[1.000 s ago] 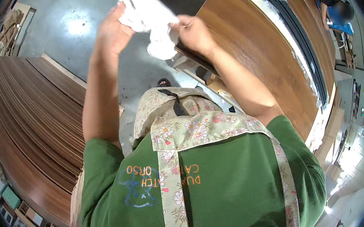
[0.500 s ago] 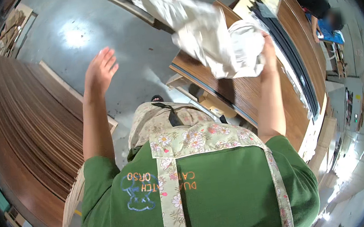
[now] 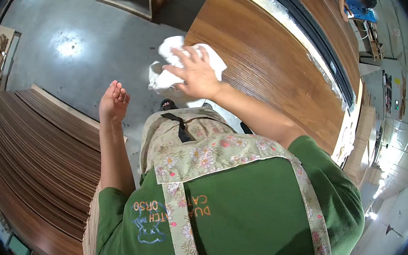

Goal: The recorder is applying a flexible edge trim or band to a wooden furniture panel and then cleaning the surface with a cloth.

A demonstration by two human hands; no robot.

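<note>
Our right hand point(image 3: 199, 76) spreads open over the white cloth point(image 3: 160, 80) at the left edge of the brown board point(image 3: 277, 65); our left hand point(image 3: 113, 104), half-curled, looks empty. What's done or left, we cannot tell.

White cloth point(image 3: 163, 79), brown wood-grained board point(image 3: 268, 53), green shirt point(image 3: 252, 212)

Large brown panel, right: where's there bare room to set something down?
The middle of the brown panel is bare, between the white cloth under the right hand and the black strips. Crowded: its left corner and lower edge, behind cloth, hand and forearm, and along the strips.
</note>
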